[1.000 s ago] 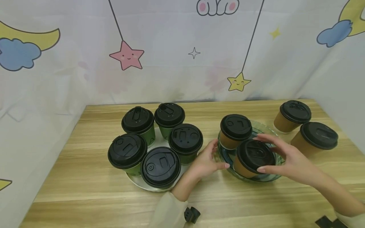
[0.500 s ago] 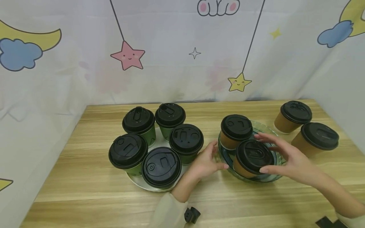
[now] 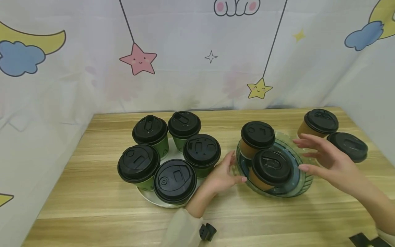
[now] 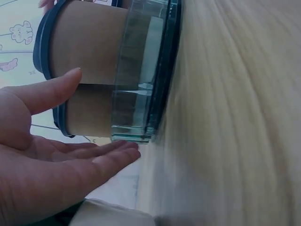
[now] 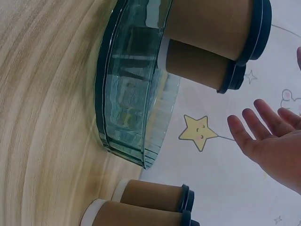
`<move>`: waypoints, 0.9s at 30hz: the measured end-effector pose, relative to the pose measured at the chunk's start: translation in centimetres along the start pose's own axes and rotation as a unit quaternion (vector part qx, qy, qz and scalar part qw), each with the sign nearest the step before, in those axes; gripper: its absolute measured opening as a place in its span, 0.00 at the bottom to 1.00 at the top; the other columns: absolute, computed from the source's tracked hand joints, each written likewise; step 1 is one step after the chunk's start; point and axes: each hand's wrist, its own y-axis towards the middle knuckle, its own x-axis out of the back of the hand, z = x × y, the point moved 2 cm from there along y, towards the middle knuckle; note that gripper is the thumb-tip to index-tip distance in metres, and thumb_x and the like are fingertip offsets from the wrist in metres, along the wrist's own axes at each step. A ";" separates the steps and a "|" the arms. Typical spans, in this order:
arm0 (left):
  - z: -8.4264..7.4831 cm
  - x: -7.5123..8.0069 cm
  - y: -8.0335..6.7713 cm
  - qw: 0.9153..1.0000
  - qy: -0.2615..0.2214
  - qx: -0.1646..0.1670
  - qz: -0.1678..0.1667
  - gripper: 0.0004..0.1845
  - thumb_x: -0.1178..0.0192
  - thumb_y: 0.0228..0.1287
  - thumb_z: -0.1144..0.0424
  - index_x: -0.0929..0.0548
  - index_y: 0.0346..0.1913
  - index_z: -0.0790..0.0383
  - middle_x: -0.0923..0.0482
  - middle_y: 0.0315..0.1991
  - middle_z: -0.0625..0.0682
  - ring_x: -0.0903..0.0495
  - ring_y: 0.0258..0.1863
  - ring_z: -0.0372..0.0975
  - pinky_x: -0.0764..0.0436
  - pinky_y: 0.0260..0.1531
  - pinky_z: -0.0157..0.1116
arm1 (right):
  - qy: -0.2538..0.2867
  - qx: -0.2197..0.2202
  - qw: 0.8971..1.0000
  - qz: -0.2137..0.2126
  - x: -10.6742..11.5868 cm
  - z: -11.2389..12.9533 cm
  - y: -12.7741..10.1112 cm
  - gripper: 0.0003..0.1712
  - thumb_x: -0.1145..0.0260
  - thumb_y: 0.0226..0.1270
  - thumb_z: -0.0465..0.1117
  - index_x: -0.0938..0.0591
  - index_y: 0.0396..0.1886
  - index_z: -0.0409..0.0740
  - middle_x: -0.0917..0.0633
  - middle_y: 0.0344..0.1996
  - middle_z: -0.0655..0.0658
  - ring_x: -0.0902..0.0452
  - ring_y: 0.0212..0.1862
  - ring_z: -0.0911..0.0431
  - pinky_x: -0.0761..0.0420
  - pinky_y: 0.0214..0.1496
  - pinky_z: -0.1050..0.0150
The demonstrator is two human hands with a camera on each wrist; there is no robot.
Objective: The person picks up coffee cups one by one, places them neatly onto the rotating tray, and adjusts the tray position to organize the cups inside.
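Observation:
A round glass dish [image 3: 305, 185] holds two brown paper cups with black lids, a far cup [image 3: 257, 134] and a near cup [image 3: 271, 166]. My left hand [image 3: 231, 169] lies open on the table, its fingers [image 4: 108, 157] reaching the dish's left rim [image 4: 141, 94]. My right hand [image 3: 308, 154] hovers open with spread fingers just right of the dish, holding nothing and clear of both cups. In the right wrist view that hand [image 5: 270, 141] is well apart from the dish [image 5: 127, 108] and its cups [image 5: 211, 23].
Several green cups with black lids [image 3: 174, 180] crowd a white plate [image 3: 148, 199] on the left. Two more brown lidded cups [image 3: 321, 121] [image 3: 347, 145] stand at the back right, behind my right hand. A patterned curtain [image 3: 197, 61] closes off the back and sides.
My right hand has come off the near brown cup and drawn back to the right. The dish and its cups have shifted slightly. The left hand stays at the rim.

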 end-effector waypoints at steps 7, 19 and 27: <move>-0.5 0.1 -0.5 0.997 0.076 0.033 -0.003 0.38 0.37 0.56 0.67 0.44 0.67 0.70 0.30 0.57 0.61 0.33 0.58 0.49 0.32 0.56 0.43 | -0.098 -0.059 0.993 -0.029 0.5 0.3 -0.3 0.43 0.38 0.49 0.16 0.41 0.66 0.34 0.28 0.57 0.48 0.31 0.56 0.63 0.30 0.50 0.77; 0.3 -0.1 0.0 1.000 0.001 0.002 0.020 0.46 0.36 0.53 0.71 0.53 0.71 0.64 0.45 0.67 0.61 0.44 0.65 0.50 0.42 0.62 0.46 | -0.126 -0.124 0.983 -0.043 0.8 -0.4 -1.0 0.40 0.38 0.56 0.22 0.40 0.67 0.42 0.27 0.55 0.54 0.27 0.49 0.68 0.27 0.43 0.79; -0.3 0.1 -0.6 0.998 0.049 0.028 0.006 0.40 0.37 0.53 0.70 0.45 0.67 0.70 0.32 0.58 0.63 0.34 0.59 0.50 0.35 0.57 0.44 | -0.130 -0.139 0.981 -0.044 1.1 -1.0 -1.3 0.39 0.39 0.58 0.24 0.41 0.68 0.44 0.27 0.55 0.55 0.28 0.50 0.69 0.27 0.42 0.79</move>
